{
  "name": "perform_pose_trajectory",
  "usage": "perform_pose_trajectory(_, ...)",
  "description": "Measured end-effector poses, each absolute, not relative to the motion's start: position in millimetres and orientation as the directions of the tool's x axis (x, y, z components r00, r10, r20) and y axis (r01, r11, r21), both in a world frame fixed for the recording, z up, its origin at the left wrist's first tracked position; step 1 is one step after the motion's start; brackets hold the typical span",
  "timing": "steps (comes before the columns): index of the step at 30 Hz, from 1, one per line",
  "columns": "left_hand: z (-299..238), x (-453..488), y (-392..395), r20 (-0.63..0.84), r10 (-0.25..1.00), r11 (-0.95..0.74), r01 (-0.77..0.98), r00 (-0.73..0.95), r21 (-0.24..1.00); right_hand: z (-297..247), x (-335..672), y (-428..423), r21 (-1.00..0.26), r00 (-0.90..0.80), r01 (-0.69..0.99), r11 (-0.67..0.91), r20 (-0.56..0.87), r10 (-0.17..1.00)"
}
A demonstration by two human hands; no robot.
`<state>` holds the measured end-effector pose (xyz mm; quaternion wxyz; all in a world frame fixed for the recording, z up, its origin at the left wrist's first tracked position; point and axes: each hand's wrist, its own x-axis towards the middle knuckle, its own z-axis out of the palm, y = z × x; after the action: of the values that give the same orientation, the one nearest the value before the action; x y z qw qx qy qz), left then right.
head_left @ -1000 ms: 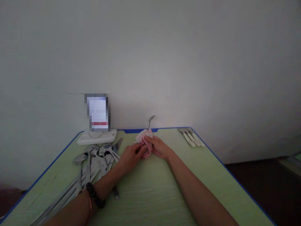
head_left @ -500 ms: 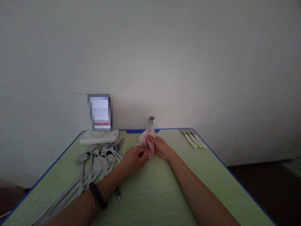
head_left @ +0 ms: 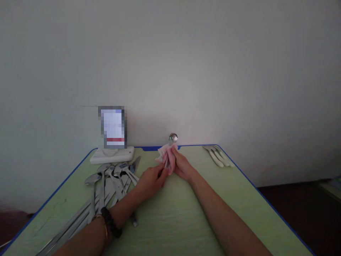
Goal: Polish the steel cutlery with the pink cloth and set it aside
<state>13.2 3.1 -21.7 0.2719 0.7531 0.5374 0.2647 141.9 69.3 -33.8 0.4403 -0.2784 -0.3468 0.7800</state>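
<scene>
A shiny metal spoon (head_left: 173, 137) points up and away from me over the table's far edge, its bowl uncovered. My left hand (head_left: 154, 179) pinches the lower end of its handle. Wrapped around the handle just below the bowl is a pink and white cloth (head_left: 166, 156), which my right hand (head_left: 181, 164) presses closed against the spoon. The fingers of my right hand are partly hidden behind the cloth. Left of my left hand lies a pile of metal spoons and knives (head_left: 109, 185), partly covered by my left forearm.
Several forks with cream handles (head_left: 217, 158) lie at the table's far right corner. A lit, blurred screen (head_left: 114, 126) stands on a white base (head_left: 113, 155) at the far left. The green table (head_left: 170, 220) has a blue edge and meets a plain wall (head_left: 213, 78).
The cloth and my right hand have slid slightly up the handle toward the bowl. The spoon has turned and shifted a little to the right; the pile and forks stay put.
</scene>
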Motion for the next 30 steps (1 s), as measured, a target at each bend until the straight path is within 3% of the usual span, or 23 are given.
perform_pose_trajectory(7,-19,13,5,0.131,0.963,-0.245,0.569,0.235,0.785,-27,148,66,-0.713,-0.553,-0.546,-0.439,-0.087,0.829)
perform_pose_trajectory(11,-19,13,4,0.138,0.959,-0.259,0.568,0.248,0.781,-30,147,69,-0.711,-0.52,-0.539,-0.452,-0.141,0.842)
perform_pose_trajectory(15,-20,13,2,0.11,0.95,-0.275,0.611,0.294,0.742,-34,148,79,-0.541,-0.36,-0.75,-0.38,-0.148,0.921)
perform_pose_trajectory(18,-21,12,1,0.087,0.939,-0.294,0.642,0.334,0.708,-34,149,84,-0.455,-0.332,-0.813,-0.364,-0.151,0.931)
perform_pose_trajectory(22,-23,11,2,0.108,0.94,-0.313,0.695,0.323,0.648,-32,148,81,-0.527,-0.353,-0.763,-0.375,-0.145,0.924)
perform_pose_trajectory(27,-23,11,1,0.082,0.952,-0.256,0.621,0.295,0.741,-32,147,77,-0.661,-0.296,-0.672,-0.333,-0.172,0.939)
perform_pose_trajectory(30,-22,12,1,0.079,0.946,-0.276,0.654,0.314,0.705,-33,144,76,-0.736,-0.296,-0.602,-0.311,-0.156,0.942)
